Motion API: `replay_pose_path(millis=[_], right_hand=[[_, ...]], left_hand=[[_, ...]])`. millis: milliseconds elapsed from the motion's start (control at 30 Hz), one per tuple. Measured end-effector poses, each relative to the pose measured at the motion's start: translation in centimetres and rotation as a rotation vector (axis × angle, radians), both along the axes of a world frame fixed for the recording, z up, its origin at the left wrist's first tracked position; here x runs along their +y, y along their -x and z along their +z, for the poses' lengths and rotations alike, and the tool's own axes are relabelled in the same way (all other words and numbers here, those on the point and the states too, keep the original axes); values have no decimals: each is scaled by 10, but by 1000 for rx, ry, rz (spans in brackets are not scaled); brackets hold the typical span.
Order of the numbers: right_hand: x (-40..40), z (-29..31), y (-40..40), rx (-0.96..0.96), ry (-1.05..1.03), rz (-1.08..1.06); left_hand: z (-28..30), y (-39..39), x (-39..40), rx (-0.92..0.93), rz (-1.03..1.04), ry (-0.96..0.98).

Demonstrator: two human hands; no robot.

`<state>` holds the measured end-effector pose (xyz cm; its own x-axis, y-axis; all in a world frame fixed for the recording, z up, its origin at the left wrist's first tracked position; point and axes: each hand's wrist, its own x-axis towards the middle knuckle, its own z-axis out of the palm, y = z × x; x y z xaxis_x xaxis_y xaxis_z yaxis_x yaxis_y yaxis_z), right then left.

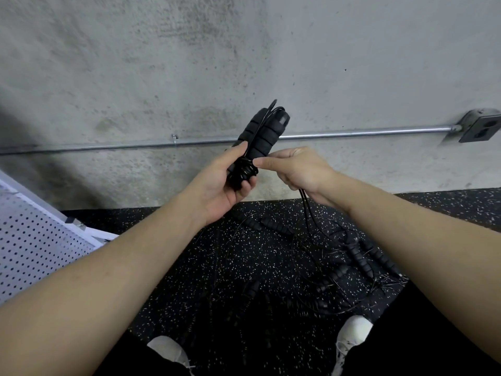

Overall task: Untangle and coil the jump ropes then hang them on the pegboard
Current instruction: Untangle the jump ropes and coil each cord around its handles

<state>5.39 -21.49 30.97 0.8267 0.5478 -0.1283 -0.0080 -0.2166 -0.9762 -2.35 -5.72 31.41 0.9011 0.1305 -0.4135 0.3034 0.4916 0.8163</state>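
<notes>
While the left hand point(225, 183) grips 2 black handles point(260, 134) wrapped in cord point(245, 170), the right hand point(295, 168) pinches that cord above tangled ropes point(349, 256) on the floor point(217, 280).

black jump rope point(260, 137) | black white-speckled floor point(217, 267) | white pegboard point(35, 240)
</notes>
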Motion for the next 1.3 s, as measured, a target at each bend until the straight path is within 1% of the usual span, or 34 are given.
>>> replay_pose_path(millis=[133, 233, 333, 500, 600, 767, 867, 933, 1033, 1100, 1200, 1300], right_hand=[[1, 5, 1, -15, 60, 56], [-1, 6, -1, -64, 122, 88], [-7, 6, -2, -76, 124, 159], [-16, 1, -7, -64, 100, 301], [-21, 0, -10, -51, 130, 395], [-27, 1, -11, -102, 257, 398], [-28, 2, -11, -75, 246, 411], [-28, 3, -12, -96, 264, 406], [-28, 3, -17, -205, 381, 303], [-29, 4, -18, -225, 412, 243], [-31, 1, -21, -172, 343, 196], [-31, -5, -26, -105, 347, 220]], left_hand=[[5, -3, 5, 17, 52, -2], [6, -4, 13, 10, 95, 1], [7, -3, 22, 32, 104, 24], [7, -2, 28, 48, 30, 74], [9, 0, 31, 19, -23, 118], [4, -1, 36, -47, -106, 148], [2, 0, 41, -64, -162, 148], [1, 1, 43, -55, -230, 108], [3, 4, 40, -16, -338, 8], [6, 7, 37, 5, -404, -76], [7, 9, 33, 32, -508, -196], [9, 11, 28, 28, -593, -348]])
